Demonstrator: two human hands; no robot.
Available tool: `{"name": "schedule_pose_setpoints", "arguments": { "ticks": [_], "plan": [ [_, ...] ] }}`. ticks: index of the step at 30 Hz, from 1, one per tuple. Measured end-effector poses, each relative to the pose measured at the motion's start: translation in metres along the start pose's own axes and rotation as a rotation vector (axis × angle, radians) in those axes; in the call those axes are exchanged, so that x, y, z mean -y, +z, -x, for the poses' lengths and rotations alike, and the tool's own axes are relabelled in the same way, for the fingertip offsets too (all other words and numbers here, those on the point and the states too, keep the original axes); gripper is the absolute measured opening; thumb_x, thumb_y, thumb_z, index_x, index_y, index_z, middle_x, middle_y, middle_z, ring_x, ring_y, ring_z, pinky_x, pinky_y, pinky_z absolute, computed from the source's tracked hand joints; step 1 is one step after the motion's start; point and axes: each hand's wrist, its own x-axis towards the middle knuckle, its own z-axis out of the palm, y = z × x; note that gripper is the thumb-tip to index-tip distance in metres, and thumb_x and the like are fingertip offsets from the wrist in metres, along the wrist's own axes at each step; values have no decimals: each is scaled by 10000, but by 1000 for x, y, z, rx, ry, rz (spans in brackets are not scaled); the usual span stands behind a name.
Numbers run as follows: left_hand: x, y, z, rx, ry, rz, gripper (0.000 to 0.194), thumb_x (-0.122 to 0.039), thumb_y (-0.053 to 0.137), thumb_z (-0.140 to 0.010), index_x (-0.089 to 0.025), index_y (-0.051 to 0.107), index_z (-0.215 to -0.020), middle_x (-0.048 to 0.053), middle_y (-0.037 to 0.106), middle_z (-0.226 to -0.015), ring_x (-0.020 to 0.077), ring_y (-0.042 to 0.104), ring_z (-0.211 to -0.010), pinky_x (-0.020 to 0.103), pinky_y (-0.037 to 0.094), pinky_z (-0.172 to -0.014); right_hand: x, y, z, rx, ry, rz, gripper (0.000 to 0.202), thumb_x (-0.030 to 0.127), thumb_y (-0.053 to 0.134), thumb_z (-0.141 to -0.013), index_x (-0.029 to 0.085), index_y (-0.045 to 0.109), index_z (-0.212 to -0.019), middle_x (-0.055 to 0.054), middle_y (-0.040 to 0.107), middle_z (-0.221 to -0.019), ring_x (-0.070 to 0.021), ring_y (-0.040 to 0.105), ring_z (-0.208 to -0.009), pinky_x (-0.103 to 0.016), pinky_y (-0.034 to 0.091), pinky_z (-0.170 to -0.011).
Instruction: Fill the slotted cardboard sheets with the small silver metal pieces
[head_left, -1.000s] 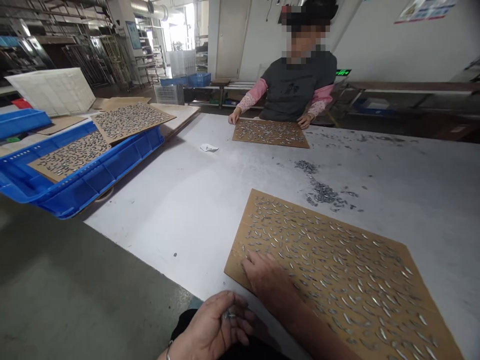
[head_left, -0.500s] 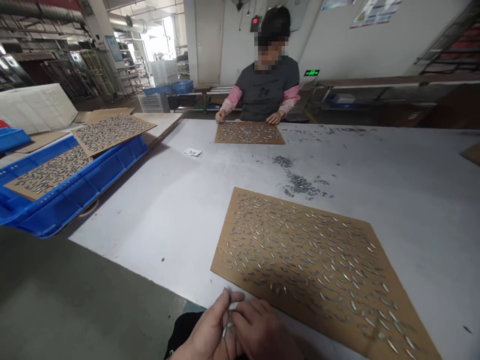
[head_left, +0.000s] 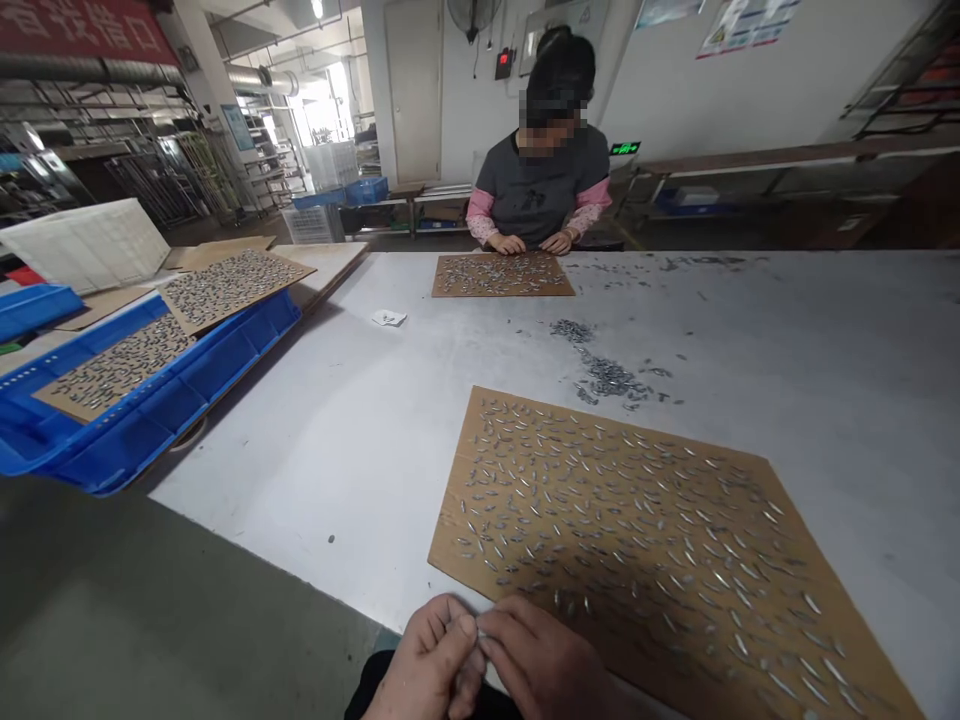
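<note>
My left hand [head_left: 439, 655] is closed, thumb pressed on curled fingers, at the table's near edge. Small silvery metal pieces lay in its palm a moment ago; its fingers now hide them. Fingertip to fingertip with it, my right hand [head_left: 536, 650] is closed in a pinch. Whatever sits between the fingertips is too small to make out. Just beyond my hands lies a brown cardboard sheet [head_left: 448, 535], covered with many slim, leaf-shaped metal pieces [head_left: 645, 505] set apart from one another. My right hand overlaps its near edge.
Loose metal pieces lie in a pile [head_left: 611, 377] on the white table [head_left: 360, 430]. Across it, a co-worker [head_left: 536, 185] has both hands at another covered cardboard sheet [head_left: 502, 275]. At left, a blue crate [head_left: 225, 375] holds more covered sheets. A paper scrap [head_left: 389, 318] lies mid-table.
My left hand has turned from palm-up and partly open to closed, hiding the pieces. My right fingers have risen from its palm to its fingertips. The co-worker's hands have come closer together.
</note>
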Motion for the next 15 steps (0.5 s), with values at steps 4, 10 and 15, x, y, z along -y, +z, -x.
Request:
{"name": "schedule_pose_setpoints", "arguments": {
  "ticks": [4,10,15],
  "plan": [
    [-7,3,-6,-43,19,121,512,-629,784,-804,-200,506,-759,-83,471,-497,31,258,-368,217,125,-387,-1,-12,-24,79,155,-246,202,248,487,-994,250,660,-891,-4,695,-847,-145,648,-781,-241,491,-705],
    [-7,-1,-11,-134,-71,215,549,-638,839,-731,-173,554,-789,-25,586,-632,32,370,-415,203,129,-386,-46,-30,-91,-10,292,-27,267,291,461,-986,235,712,-915,-40,694,-911,-177,637,-822,-296,463,-750],
    [10,-12,-15,-143,-47,257,542,-644,824,-736,-171,559,-758,-18,582,-608,31,347,-374,215,113,-370,-64,-27,-126,149,261,320,306,188,424,-1009,198,697,-873,-69,688,-939,-179,615,-816,-301,388,-707]
  ]
}}
